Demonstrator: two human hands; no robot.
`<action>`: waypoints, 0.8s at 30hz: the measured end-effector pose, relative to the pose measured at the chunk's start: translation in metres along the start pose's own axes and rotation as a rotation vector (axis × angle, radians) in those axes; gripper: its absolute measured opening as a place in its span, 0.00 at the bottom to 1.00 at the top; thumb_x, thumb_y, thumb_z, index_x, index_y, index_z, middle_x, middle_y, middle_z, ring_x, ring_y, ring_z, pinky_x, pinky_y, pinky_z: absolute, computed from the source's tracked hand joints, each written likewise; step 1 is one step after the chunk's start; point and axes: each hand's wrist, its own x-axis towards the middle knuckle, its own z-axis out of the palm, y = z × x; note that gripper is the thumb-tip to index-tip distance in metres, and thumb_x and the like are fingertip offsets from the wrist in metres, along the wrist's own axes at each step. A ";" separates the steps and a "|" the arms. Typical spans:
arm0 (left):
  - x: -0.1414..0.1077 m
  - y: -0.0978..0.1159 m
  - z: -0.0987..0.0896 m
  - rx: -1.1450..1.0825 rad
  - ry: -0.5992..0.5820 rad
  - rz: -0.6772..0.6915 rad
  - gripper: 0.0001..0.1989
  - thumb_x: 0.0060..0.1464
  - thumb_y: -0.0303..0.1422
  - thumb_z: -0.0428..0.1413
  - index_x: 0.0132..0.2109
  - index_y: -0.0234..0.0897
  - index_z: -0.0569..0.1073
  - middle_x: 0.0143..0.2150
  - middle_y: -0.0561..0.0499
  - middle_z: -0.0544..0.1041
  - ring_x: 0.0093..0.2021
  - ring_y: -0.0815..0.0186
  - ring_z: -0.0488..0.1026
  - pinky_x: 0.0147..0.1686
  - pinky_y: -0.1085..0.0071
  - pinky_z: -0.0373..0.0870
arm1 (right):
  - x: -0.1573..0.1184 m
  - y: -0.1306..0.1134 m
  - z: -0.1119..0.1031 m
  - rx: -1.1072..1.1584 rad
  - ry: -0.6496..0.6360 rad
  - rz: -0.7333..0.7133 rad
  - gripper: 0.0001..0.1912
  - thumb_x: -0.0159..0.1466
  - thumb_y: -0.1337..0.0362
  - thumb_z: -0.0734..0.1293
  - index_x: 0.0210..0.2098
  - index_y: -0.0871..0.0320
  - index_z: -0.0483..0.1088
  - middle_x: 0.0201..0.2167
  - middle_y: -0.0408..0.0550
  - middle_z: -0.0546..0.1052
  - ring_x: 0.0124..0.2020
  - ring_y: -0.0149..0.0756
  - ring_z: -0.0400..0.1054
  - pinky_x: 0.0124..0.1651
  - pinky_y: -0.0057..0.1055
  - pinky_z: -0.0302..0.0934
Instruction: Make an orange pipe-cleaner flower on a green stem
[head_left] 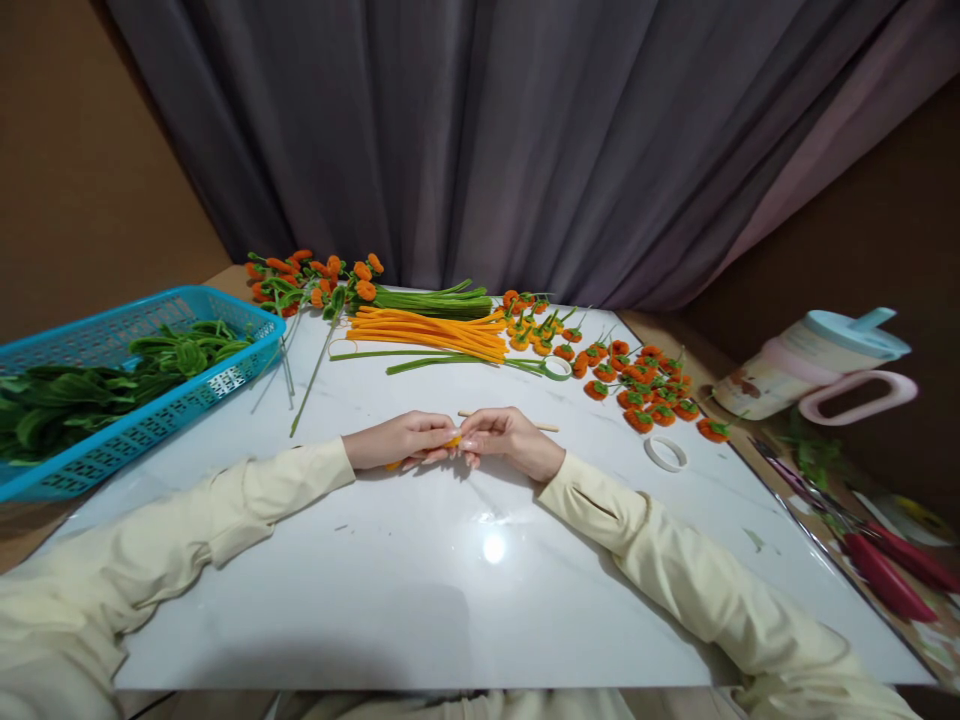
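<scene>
Orange fuzzy strip point(452, 441) shows in my remote view above the middle of the white bench point(360, 590), pinched between the left grip point(397, 438) and the right grip point(514, 440). Its long axis, mostly hidden, seems to run left to right through the left grip, which I judge nearer; from there, the visible bit points right, into the right grip's fingertips. Beyond, on the far side, lie orange stems point(427, 332).
</scene>
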 end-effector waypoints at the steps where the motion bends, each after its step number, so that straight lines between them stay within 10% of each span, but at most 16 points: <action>1: 0.000 0.000 0.000 0.001 -0.003 0.000 0.15 0.57 0.43 0.47 0.34 0.34 0.65 0.23 0.57 0.60 0.17 0.77 0.50 0.15 0.79 0.49 | 0.000 0.000 0.000 -0.001 0.002 -0.002 0.14 0.49 0.64 0.75 0.31 0.65 0.72 0.21 0.45 0.75 0.21 0.27 0.68 0.28 0.23 0.65; 17: 0.000 -0.002 0.000 0.130 0.013 0.023 0.16 0.57 0.44 0.47 0.32 0.34 0.64 0.21 0.58 0.61 0.16 0.77 0.53 0.16 0.78 0.50 | 0.002 -0.004 0.003 -0.012 0.046 0.099 0.14 0.45 0.66 0.76 0.27 0.65 0.72 0.21 0.46 0.74 0.20 0.28 0.68 0.27 0.25 0.65; 24: -0.001 0.002 -0.001 -0.176 0.025 0.035 0.14 0.58 0.39 0.47 0.32 0.32 0.66 0.20 0.57 0.59 0.16 0.77 0.52 0.15 0.79 0.51 | -0.001 -0.002 -0.001 -0.101 0.262 -0.201 0.15 0.52 0.61 0.72 0.36 0.60 0.68 0.25 0.44 0.73 0.23 0.31 0.67 0.26 0.28 0.64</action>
